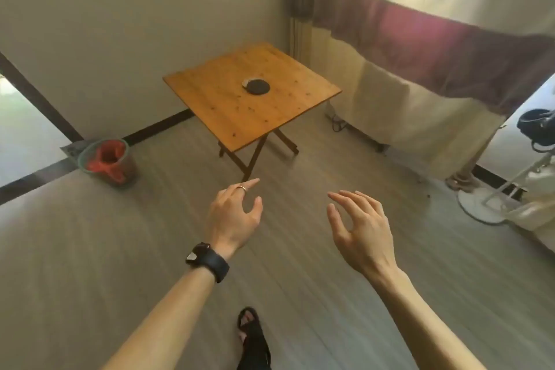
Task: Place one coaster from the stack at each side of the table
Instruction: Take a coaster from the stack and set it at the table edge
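Note:
A small square wooden folding table (pixel 228 105) stands ahead of me near the wall. At its middle lies a stack of round coasters (pixel 256 87), dark on top with a pale one peeking out at the left. My left hand (pixel 234 216), with a ring and a black watch on the wrist, hangs over the floor well short of the table, fingers apart and empty. My right hand (pixel 359 225) is level with it to the right, also spread and holding nothing. Neither hand touches the table or the stack.
A bucket with a red mop head (pixel 108 161) sits on the floor to the table's left by the wall. Curtains (pixel 405 75) hang to the right. A white fan stand (pixel 486 204) is at far right. My sandalled foot (pixel 253 336) shows below.

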Action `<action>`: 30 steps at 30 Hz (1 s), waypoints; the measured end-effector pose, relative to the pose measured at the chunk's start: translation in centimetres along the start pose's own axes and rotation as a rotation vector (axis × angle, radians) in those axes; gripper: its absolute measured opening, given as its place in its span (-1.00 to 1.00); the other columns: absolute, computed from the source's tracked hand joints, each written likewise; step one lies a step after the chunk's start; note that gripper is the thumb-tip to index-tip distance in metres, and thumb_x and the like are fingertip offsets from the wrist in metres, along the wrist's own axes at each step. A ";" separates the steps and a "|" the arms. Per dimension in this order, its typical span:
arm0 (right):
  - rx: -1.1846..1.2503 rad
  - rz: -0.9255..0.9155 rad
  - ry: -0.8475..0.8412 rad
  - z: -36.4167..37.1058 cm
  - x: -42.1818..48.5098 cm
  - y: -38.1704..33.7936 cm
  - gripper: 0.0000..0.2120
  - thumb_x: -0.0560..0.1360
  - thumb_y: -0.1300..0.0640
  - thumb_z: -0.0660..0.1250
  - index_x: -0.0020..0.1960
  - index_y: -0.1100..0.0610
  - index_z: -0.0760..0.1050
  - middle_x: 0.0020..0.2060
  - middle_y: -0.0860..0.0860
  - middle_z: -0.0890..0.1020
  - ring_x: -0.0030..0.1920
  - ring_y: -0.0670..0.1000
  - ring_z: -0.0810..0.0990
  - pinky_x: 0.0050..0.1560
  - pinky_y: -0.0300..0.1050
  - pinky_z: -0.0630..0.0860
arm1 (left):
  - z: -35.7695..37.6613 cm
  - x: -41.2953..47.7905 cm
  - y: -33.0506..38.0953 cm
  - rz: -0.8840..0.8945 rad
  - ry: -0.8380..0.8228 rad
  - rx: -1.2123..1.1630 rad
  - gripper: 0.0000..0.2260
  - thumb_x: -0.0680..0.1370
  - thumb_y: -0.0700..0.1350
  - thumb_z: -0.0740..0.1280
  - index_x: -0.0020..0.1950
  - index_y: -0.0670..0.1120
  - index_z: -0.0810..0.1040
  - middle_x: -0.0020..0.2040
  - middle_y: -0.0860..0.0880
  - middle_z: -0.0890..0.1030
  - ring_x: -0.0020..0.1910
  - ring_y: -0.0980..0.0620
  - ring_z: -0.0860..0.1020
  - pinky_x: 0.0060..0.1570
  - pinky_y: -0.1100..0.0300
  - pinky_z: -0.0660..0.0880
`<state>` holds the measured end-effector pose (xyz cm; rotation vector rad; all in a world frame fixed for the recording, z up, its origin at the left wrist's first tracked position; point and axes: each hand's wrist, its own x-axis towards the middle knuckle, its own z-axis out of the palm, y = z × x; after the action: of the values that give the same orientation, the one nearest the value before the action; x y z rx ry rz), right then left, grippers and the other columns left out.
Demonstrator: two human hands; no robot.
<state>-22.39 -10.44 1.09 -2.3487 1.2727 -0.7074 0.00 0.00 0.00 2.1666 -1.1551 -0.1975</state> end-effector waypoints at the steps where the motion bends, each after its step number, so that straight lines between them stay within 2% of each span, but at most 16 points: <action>1: -0.002 0.001 -0.024 0.9 0.8 0.1 -0.69 0.59 -0.12 0.26 0.27 -0.09 0.60 0.24 -0.10 0.63 0.37 0.02 0.44 0.32 0.07 0.44 | 0.5 1.0 -0.6 -0.001 -0.023 0.004 -0.63 0.56 0.04 0.30 0.37 0.10 0.48 0.29 0.07 0.56 0.27 0.05 0.45 0.19 0.14 0.44; 5: -0.050 0.063 -0.101 4.5 4.8 0.2 -0.67 0.60 -0.14 0.24 0.29 -0.10 0.58 0.26 -0.11 0.62 0.38 0.01 0.43 0.34 0.06 0.42 | 2.4 5.7 -2.9 -0.020 -0.114 0.035 -0.63 0.56 0.06 0.29 0.37 0.10 0.48 0.29 0.07 0.56 0.28 0.05 0.46 0.19 0.13 0.44; 12: -0.085 0.139 -0.111 9.6 12.8 -0.5 -0.67 0.60 -0.10 0.26 0.31 -0.06 0.58 0.25 -0.08 0.63 0.36 0.03 0.45 0.36 0.06 0.41 | 4.2 15.8 -7.0 0.040 -0.210 0.077 -0.64 0.56 0.06 0.27 0.36 0.09 0.49 0.27 0.06 0.57 0.27 0.02 0.48 0.22 0.04 0.47; 20: -0.074 0.249 -0.196 14.5 23.3 1.3 -0.65 0.62 -0.13 0.21 0.34 -0.09 0.54 0.29 -0.12 0.59 0.40 -0.01 0.40 0.40 0.06 0.37 | 8.6 27.8 -9.9 -0.036 -0.330 0.090 -0.65 0.57 0.06 0.25 0.36 0.09 0.49 0.29 0.05 0.56 0.29 0.00 0.46 0.25 0.02 0.44; 30: -0.056 0.241 -0.301 20.4 45.3 7.6 -0.65 0.62 -0.13 0.20 0.35 -0.10 0.53 0.30 -0.13 0.58 0.41 -0.01 0.37 0.40 0.05 0.33 | 17.1 46.7 -10.4 -0.201 -0.344 0.085 -0.66 0.57 0.04 0.24 0.35 0.09 0.49 0.29 0.07 0.55 0.28 0.00 0.46 0.18 0.05 0.48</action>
<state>5.70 -51.13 -8.09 -2.1888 1.4169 -0.2353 27.83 -40.93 -11.66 2.3876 -1.1416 -0.6410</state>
